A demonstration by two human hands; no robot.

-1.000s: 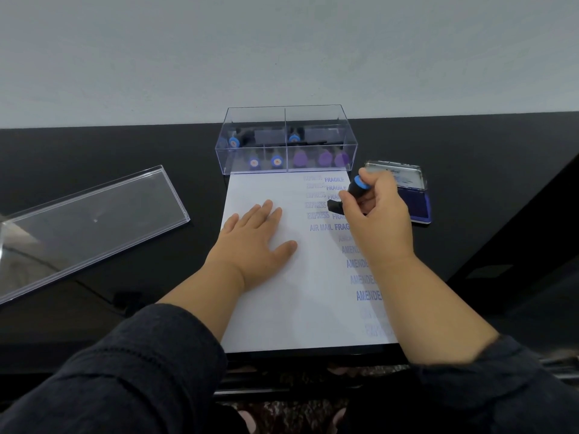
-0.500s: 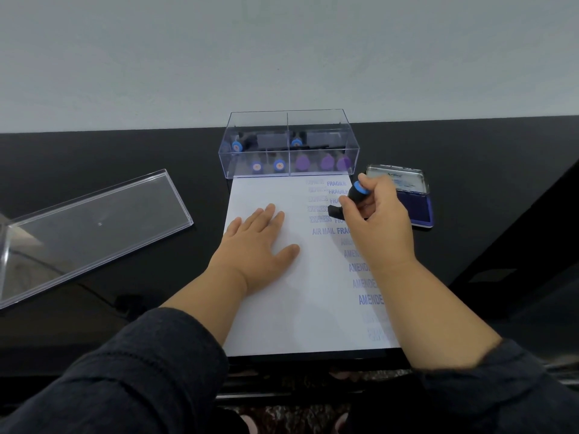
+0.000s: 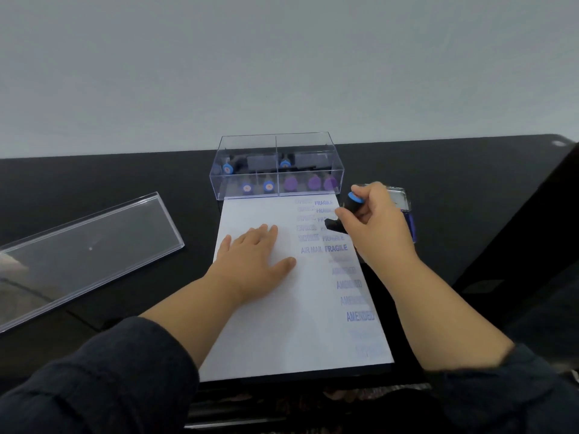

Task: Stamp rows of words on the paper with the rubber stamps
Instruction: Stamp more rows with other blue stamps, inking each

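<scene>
- Paper [image 3: 282, 308], frame centre: stamped rows read FRAGILE, AIR MAIL and AMENDED; the fainter words are illegible.
- My right hand [image 3: 379, 227] grips a black, blue-capped stamp [image 3: 349, 211] at the sheet's upper right, its base over the FRAGILE column.
- My left hand [image 3: 253, 261] lies flat, fingers straight, on the paper.
- Clear stamp box [image 3: 275, 151] above the sheet; ink pad [image 3: 407, 211] partly hidden behind my right hand; clear lid [image 3: 87, 255] at left.
</scene>
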